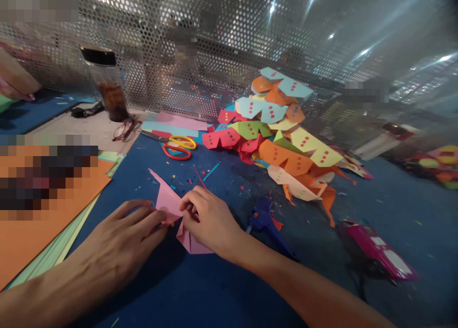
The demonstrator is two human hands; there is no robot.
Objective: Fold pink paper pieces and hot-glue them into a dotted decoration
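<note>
A pink folded paper piece [169,204] lies on the blue table in front of me, with a thin pointed end toward the upper left and a wider folded part toward me. My left hand [138,227] has its fingertips on the paper's left edge, fingers bent and close together. My right hand [207,218] pinches the paper near its middle, thumb and forefinger pressed together, and covers part of it. To the right of my right hand lies a blue hole punch-like tool [266,223], its kind unclear.
Folded paper figures [282,151] in many colours pile up at the back. Scissors [179,146] with red and yellow handles lie behind my hands. A stack of coloured paper [89,194] is at left, a bottle [109,89] behind it. A magenta device [381,251] lies at right.
</note>
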